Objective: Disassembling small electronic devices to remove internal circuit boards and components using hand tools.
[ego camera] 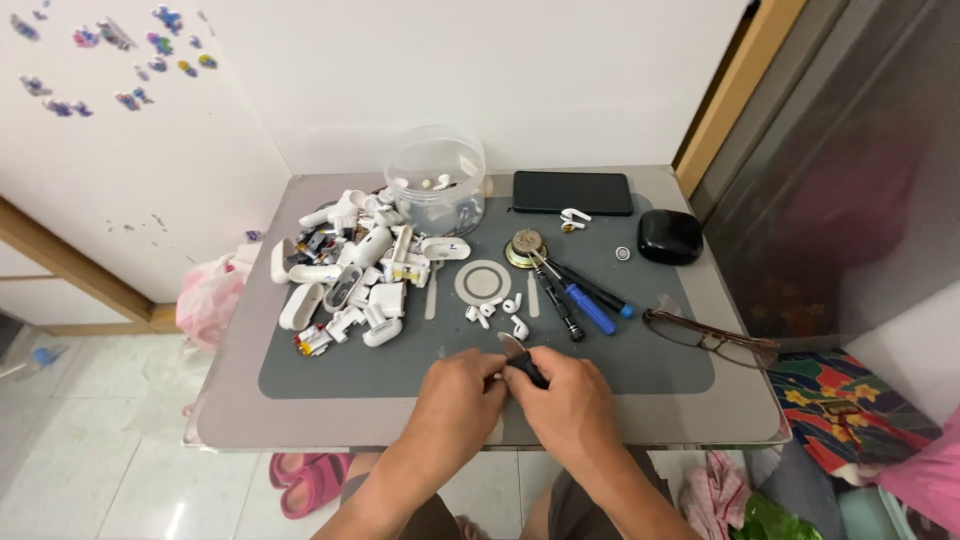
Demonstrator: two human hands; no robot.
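Note:
My left hand and my right hand meet at the near edge of a dark grey work mat. My right hand grips a small knife with a black handle and a short metal blade pointing up and left. My left hand pinches a small white part against the blade; the part is mostly hidden by my fingers. Just beyond my hands lie several loose white earbuds next to a white ring.
A pile of white earbud-case parts fills the mat's left. A clear plastic tub, black phone, round metal speaker, screwdrivers, black case and glasses lie further back and right. The small table has open edges.

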